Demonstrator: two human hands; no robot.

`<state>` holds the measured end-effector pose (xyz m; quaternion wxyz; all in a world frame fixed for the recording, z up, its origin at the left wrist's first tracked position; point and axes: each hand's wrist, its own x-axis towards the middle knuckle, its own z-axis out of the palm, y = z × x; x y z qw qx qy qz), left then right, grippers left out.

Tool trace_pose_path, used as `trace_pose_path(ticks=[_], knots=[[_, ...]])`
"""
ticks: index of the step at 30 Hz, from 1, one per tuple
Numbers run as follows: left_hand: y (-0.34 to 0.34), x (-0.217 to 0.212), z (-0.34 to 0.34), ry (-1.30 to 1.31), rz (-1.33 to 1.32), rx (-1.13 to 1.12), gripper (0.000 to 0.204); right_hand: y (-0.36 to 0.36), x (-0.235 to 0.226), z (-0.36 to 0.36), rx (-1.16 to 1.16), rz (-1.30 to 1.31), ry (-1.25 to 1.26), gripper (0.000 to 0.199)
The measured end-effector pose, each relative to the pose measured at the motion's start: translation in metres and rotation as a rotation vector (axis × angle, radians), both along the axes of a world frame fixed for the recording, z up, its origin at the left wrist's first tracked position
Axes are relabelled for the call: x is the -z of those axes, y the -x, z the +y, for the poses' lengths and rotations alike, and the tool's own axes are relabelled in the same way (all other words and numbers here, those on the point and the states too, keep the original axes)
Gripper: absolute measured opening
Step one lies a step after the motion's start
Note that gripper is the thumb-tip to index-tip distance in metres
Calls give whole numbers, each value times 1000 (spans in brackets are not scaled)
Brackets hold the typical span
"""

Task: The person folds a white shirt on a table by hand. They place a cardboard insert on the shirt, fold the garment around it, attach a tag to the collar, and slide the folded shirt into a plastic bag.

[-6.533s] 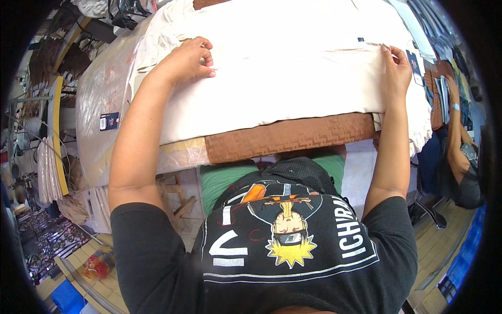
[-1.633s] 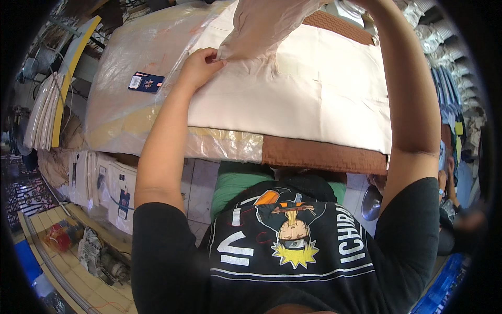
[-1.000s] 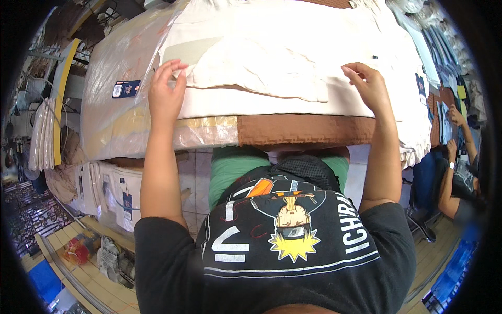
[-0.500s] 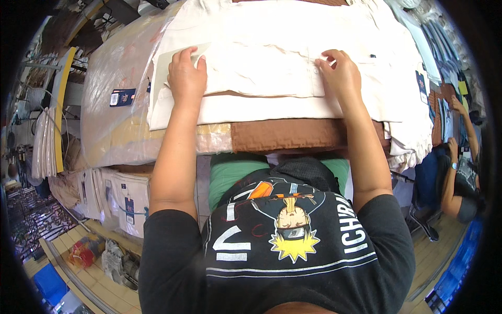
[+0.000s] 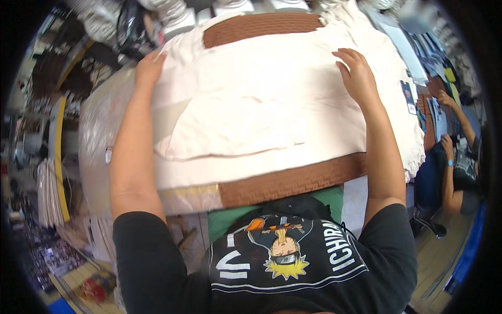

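My brown woven mat [image 5: 293, 180] covers the table, and the wide cream-coloured cloth [image 5: 261, 104] lies spread flat over it, leaving a brown strip bare along the near edge and another at the far edge. Both my arms stretch forward across the cloth. My left hand [image 5: 148, 68] rests open-palmed on the cloth's far left edge, grasping nothing; my right hand [image 5: 358, 76] presses flat, fingers spread, near its far right side. A smaller folded cream piece [image 5: 230, 128] lies between my arms.
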<state>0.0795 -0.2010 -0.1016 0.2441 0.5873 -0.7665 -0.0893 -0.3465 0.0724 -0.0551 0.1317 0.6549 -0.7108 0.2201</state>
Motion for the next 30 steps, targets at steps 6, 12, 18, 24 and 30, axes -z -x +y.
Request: trace_pose_path(ticks=[6,12,18,24,30], knots=[[26,11,-88,-324,-330,-221,74,80,4,-61,195,90,-62,24],[70,-17,-46,-269,-519,-356,58,92,22,-112,159,218,-211,28],[63,9,-76,-362,-481,-278,48,96,16,-121,116,362,-255,20],[42,1,-83,-1003,912,-90,53,100,11,-117,102,196,-255,18],[53,-13,-58,-1119,1165,54,50,108,13,-104,139,-40,-202,24]])
